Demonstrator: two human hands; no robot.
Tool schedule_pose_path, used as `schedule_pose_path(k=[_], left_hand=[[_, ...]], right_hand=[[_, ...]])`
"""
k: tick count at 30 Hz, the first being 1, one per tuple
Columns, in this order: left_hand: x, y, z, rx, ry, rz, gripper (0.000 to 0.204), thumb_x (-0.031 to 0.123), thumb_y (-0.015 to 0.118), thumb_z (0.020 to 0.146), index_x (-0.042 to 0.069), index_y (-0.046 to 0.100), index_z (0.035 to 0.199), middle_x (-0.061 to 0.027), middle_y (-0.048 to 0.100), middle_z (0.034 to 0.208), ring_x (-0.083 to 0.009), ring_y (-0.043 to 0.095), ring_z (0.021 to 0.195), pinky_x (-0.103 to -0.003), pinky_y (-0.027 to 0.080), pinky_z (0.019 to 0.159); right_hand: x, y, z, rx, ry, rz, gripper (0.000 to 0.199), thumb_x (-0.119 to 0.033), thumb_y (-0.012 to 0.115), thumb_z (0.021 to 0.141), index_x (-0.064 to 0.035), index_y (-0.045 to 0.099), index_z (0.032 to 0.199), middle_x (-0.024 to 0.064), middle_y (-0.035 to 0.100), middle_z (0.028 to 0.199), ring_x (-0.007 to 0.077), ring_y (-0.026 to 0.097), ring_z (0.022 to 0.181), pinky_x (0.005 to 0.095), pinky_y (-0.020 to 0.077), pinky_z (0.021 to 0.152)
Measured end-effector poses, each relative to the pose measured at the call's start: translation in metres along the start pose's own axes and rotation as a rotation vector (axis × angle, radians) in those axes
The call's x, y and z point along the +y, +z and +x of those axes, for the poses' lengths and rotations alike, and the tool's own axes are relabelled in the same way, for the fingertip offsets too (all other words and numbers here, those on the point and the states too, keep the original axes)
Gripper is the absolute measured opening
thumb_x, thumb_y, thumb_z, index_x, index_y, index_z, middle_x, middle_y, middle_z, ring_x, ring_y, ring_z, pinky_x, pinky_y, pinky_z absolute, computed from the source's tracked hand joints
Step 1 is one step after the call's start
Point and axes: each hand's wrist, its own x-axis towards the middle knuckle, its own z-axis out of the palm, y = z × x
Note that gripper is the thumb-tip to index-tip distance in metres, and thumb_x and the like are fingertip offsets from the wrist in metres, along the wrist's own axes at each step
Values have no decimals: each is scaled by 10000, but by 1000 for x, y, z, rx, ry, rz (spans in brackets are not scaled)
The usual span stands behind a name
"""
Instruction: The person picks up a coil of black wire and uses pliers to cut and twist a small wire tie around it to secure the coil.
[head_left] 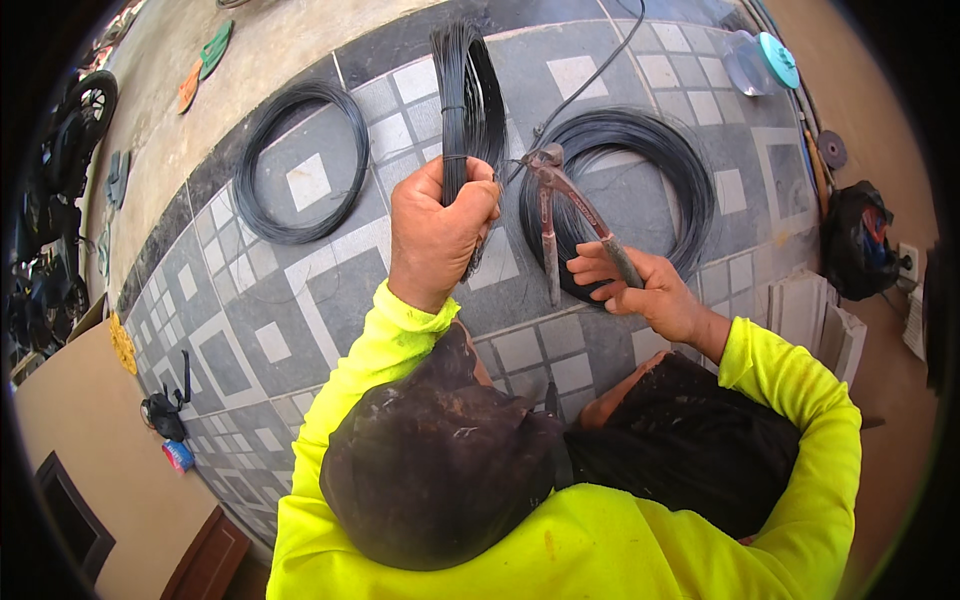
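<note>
My left hand (440, 225) is closed around a thick bundle of thin dark wires (455, 95), held upright in front of me. A tie of wire runs round the bundle above my fist. In my right hand (650, 290) is one grip of a pair of end-cutting nippers (565, 190), with some fingers stretched past the grip. The nippers' handles are spread apart, and their rusty head is close to the right of the bundle. Whether the jaws touch a wire I cannot tell. Behind the nippers lies a large coil of dark wire (690, 165) on the tiles.
A thinner wire coil (248, 205) lies on the tiled floor to the left. At the far right stand a clear container with a turquoise lid (778, 60), a grinding disc (831, 150) and a black bag (858, 245). Sandals (215, 50) and a motorcycle (55, 190) are at the left.
</note>
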Motion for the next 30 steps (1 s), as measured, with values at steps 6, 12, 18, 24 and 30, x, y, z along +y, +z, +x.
schedule_pose_path(k=[6, 12, 18, 24, 30], left_hand=[[1, 2, 2, -2, 15, -34, 24, 28, 601, 868, 11, 612, 881, -15, 583, 680, -55, 494, 524, -203, 391, 484], [-1, 6, 3, -22, 8, -56, 33, 47, 631, 847, 16, 626, 858, -4, 592, 674, -44, 503, 528, -191, 386, 481], [-2, 7, 3, -13, 35, 34, 56, 65, 641, 850, 13, 628, 862, 10, 599, 690, -34, 514, 569, -190, 398, 508], [-4, 23, 4, -22, 139, 58, 151, 128, 671, 887, -15, 627, 902, 14, 638, 764, -35, 552, 706, -215, 457, 601], [-23, 19, 13, -20, 249, 150, 178, 145, 671, 905, -26, 627, 925, -27, 647, 767, -54, 552, 733, -248, 476, 631]], right_hand=[[28, -18, 14, 106, 49, -111, 402, 23, 530, 854, -11, 554, 1254, 117, 645, 1155, 165, 617, 1020, 299, 495, 885], [-9, -33, 44, 141, 57, -877, 252, -196, 654, 928, 27, 638, 1045, 172, 648, 1004, 201, 647, 847, 313, 505, 720], [-100, -1, 71, 293, -762, -836, 199, -189, 659, 933, 4, 666, 982, 83, 613, 869, 155, 583, 731, 287, 490, 674], [-112, 37, 82, 238, -648, -753, 178, -168, 717, 885, -5, 666, 933, 30, 610, 869, 87, 553, 743, 238, 462, 663], [-117, 45, 77, 226, -516, -713, 147, -130, 704, 867, -8, 624, 890, 33, 569, 822, 99, 513, 693, 235, 437, 631]])
